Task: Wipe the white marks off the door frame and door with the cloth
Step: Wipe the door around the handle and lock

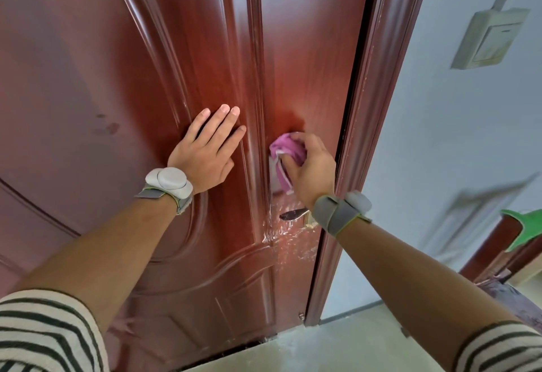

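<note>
Door [117, 78]: reddish-brown, glossy, panelled, closed against door frame [378, 101]. White marks [289, 239] smeared beside the frame edge. Cloth [286, 148]: pink, bunched, pressed on door above the marks

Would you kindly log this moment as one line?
left hand flat on door | right hand rubbing cloth | marks below

Even daylight is filling the scene. Soft glare is streaking the glossy door [181, 48]. Wide-angle distortion is bowing the door frame [378, 92]. Blur is softening the right edge, the wall [440, 137] included.
</note>
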{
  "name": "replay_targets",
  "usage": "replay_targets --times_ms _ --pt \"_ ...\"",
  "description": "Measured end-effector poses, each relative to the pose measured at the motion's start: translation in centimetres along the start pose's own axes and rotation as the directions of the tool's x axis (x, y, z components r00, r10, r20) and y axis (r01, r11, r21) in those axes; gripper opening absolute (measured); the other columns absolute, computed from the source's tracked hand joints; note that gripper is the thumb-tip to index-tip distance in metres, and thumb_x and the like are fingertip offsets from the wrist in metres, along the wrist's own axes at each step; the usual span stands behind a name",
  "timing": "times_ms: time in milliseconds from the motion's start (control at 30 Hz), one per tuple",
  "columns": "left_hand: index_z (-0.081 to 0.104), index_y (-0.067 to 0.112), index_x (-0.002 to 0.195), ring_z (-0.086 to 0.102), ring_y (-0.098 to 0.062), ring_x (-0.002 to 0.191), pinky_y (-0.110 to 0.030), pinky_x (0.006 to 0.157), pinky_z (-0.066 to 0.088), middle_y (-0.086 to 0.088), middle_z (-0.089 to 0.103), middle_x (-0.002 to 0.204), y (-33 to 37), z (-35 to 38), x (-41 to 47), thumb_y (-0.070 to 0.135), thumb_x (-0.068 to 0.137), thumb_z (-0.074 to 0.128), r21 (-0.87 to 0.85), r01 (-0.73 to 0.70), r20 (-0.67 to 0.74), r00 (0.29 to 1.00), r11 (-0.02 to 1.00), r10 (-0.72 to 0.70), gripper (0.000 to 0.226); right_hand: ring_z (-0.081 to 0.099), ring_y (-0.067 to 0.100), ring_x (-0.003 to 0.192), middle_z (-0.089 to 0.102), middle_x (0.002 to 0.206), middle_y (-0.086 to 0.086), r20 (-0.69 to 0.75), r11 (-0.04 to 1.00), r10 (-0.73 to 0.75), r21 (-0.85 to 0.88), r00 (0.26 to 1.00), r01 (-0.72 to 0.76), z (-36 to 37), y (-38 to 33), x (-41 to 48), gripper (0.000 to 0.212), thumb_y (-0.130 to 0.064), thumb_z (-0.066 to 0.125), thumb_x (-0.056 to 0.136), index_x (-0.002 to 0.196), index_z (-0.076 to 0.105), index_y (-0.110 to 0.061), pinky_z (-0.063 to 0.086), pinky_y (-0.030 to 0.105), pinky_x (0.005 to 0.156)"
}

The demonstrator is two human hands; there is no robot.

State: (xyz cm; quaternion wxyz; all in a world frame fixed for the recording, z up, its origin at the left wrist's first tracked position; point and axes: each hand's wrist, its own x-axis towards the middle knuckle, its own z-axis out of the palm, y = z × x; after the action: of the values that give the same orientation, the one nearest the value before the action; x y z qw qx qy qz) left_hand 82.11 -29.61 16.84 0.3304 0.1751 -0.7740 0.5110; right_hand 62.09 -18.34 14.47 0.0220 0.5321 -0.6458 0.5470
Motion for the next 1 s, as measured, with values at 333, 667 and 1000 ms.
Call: replay_targets --times_ms 333,667,1000 --pt "0.056 0.005 0.136 0.038 -0.036 0.14 -0.048 0.121 0.022 -0.021 0.044 0.149 -0.3 -0.4 -0.1 0.017 0.089 0.046 -0.052 -0.009 -0.006 1.0 0.999 0.009 0.049 0.061 0.017 0.075 0.068 0.095 -0.002 0.312 0.97 0.082 -0.241 0.947 -0.004 2.8 0.7 -5.5 0.021 -0.026 0.067 0.079 0.1 0.071 -0.024 0.054 0.033 0.071" --pt "0.061 0.011 0.132 0.034 -0.039 0.143 -0.051 0.121 0.017 -0.024 0.04 0.151 1.3 -0.1 0.0 0.02 0.093 0.041 -0.146 0.085 -0.005 0.996 0.986 -0.086 0.045 0.06 0.031 0.09 0.058 0.11 0.006 -0.21 0.907 0.298 -0.243 0.931 -0.345 -2.5 4.6 -0.8 0.027 -0.023 0.062 0.083 0.109 0.064 -0.023 0.047 0.034 0.077" --pt "0.061 0.013 0.133 0.033 -0.04 0.142 -0.054 0.119 0.02 -0.024 0.041 0.151 2.6 0.8 0.1 0.02 0.088 0.047 -0.136 0.145 -0.029 0.988 0.98 -0.151 0.047 0.06 0.029 0.066 0.064 0.077 0.007 0.082 0.542 0.676 -0.73 0.732 -0.418 -3.0 8.6 -3.2 0.008 -0.017 0.063 0.075 0.081 0.068 -0.014 0.056 0.033 0.064"
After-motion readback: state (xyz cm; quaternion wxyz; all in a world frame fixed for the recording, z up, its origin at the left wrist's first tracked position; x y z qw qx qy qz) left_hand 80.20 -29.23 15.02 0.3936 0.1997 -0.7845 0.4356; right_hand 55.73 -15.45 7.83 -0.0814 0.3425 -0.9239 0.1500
